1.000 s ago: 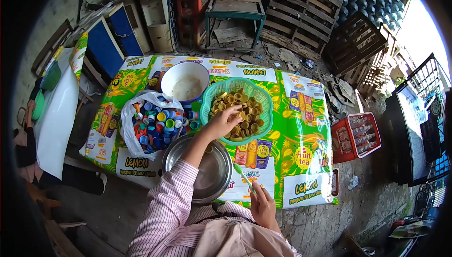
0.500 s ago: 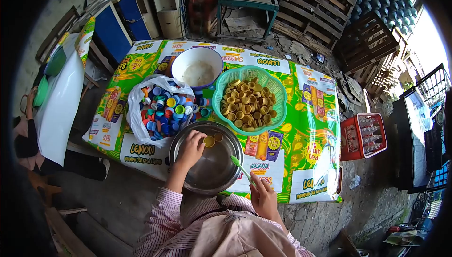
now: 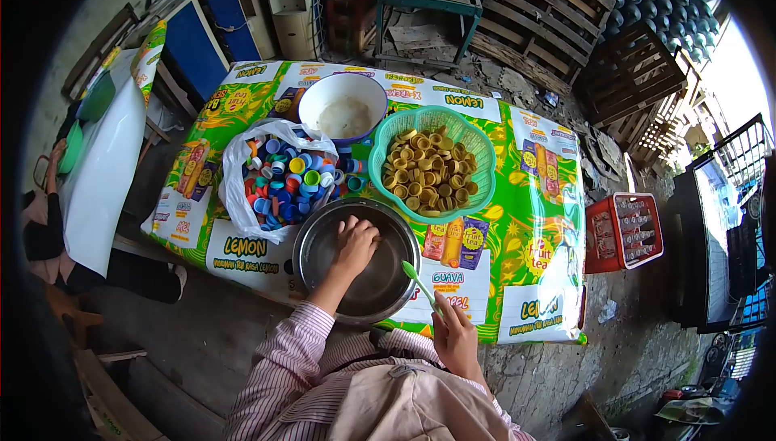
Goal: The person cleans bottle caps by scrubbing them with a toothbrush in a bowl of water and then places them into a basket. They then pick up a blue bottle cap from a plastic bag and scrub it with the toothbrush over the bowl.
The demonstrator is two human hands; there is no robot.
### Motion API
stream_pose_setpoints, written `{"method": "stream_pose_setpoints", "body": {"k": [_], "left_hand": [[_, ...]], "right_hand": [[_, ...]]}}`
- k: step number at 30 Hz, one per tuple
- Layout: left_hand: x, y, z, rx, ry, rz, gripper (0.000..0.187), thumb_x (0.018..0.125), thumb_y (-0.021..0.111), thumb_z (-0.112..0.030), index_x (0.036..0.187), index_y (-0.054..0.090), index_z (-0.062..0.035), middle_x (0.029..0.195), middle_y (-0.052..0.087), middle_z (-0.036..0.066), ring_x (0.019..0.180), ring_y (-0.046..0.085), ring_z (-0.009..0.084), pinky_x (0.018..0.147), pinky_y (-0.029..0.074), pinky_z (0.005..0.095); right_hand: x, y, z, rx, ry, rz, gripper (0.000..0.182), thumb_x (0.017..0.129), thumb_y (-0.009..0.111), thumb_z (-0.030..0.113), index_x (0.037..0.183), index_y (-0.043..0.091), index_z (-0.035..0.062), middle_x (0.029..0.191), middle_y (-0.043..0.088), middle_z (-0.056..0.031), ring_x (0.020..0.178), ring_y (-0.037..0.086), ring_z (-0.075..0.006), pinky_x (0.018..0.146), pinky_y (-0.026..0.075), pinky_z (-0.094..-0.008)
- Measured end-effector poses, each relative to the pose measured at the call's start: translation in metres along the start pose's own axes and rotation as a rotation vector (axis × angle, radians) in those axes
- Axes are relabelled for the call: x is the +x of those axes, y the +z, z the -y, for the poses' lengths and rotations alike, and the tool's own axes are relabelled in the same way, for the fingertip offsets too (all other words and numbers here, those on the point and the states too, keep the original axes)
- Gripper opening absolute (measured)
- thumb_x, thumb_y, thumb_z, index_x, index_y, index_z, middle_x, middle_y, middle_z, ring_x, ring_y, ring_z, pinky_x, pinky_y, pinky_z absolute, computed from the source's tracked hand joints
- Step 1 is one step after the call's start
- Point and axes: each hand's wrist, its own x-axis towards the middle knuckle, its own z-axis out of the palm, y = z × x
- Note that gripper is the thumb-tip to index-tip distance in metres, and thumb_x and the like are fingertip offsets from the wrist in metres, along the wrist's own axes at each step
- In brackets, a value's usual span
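My left hand (image 3: 356,245) is inside the steel bowl (image 3: 396,279), its fingers curled downward over the bowl's floor; what they hold, if anything, is hidden. A green-handled tool, like a small brush or spoon (image 3: 413,274), is gripped in my right hand (image 3: 455,334) at the bowl's right side. Behind the bowl stands a mint-green basket (image 3: 487,168) full of yellowish-brown round cups (image 3: 428,170). Colourful bottle caps (image 3: 283,182) fill a white plastic bag (image 3: 235,190) to the left. A white bowl (image 3: 368,93) with whitish contents sits at the back.
A green printed cover (image 3: 525,247) lies over the table. On the right, a red crate (image 3: 602,235) of bottles stands on the floor. Another person's hand (image 3: 56,154) touches a green basket (image 3: 71,150) at the far left. Pallets (image 3: 537,16) lean behind.
My left hand has moved right and slightly up in the steel bowl, and the yellowish round pieces seen there are now hidden. My right hand still grips the green tool, slightly further right.
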Motion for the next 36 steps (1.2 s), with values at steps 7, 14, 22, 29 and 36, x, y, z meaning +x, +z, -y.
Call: {"method": "stream_pose_setpoints", "body": {"k": [7, 14, 22, 29, 36], "left_hand": [[-0.005, -0.016, -0.012, -0.072, 0.030, -0.005, 0.014, 0.077, 0.064, -0.012, 0.091, 0.064, -0.0090, 0.083, 0.063, 0.004, 0.087, 0.055, 0.0220, 0.080, 0.040, 0.0407], [-0.021, -0.038, -0.007, -1.133, -0.264, 0.204, 0.022, 0.090, 0.056, -0.013, 0.108, 0.057, -0.0004, 0.091, 0.062, 0.001, 0.076, 0.058, 0.0084, 0.070, 0.047, 0.0220], [-0.043, -0.053, -0.014, -0.949, -0.238, 0.088, 0.029, 0.078, 0.069, -0.008, 0.104, 0.058, -0.0010, 0.088, 0.061, 0.004, 0.075, 0.058, 0.0106, 0.067, 0.048, 0.0226], [-0.053, -0.061, -0.014, -0.485, -0.064, -0.095, 0.037, 0.078, 0.067, -0.005, 0.113, 0.056, -0.0027, 0.096, 0.054, 0.009, 0.072, 0.058, 0.0120, 0.067, 0.048, 0.0240], [-0.055, -0.073, -0.001, -1.136, -0.306, 0.228, 0.034, 0.093, 0.050, -0.013, 0.125, 0.048, -0.0016, 0.111, 0.057, 0.008, 0.093, 0.058, 0.0123, 0.076, 0.048, 0.0241]], "right_hand": [[0.003, 0.002, 0.002, 0.026, -0.033, -0.023, 0.045, 0.082, 0.058, 0.005, 0.126, 0.049, 0.0123, 0.085, 0.062, -0.0117, 0.065, 0.061, -0.0298, 0.054, 0.049, -0.0390], [0.014, 0.009, 0.000, 0.129, 0.024, 0.044, 0.044, 0.082, 0.057, 0.002, 0.125, 0.050, 0.0094, 0.088, 0.063, -0.0161, 0.069, 0.062, -0.0321, 0.057, 0.049, -0.0378], [0.033, 0.021, 0.006, 0.179, -0.029, 0.119, 0.044, 0.082, 0.058, 0.002, 0.125, 0.050, 0.0087, 0.083, 0.062, -0.0205, 0.064, 0.061, -0.0344, 0.056, 0.048, -0.0398], [0.034, 0.025, -0.003, 0.130, -0.013, 0.165, 0.041, 0.084, 0.058, 0.006, 0.124, 0.051, 0.0099, 0.083, 0.062, -0.0204, 0.063, 0.062, -0.0345, 0.055, 0.048, -0.0403], [0.038, 0.017, 0.004, 0.140, -0.023, 0.137, 0.040, 0.083, 0.058, 0.006, 0.123, 0.053, 0.0098, 0.076, 0.061, -0.0180, 0.059, 0.060, -0.0331, 0.053, 0.046, -0.0398]]}}
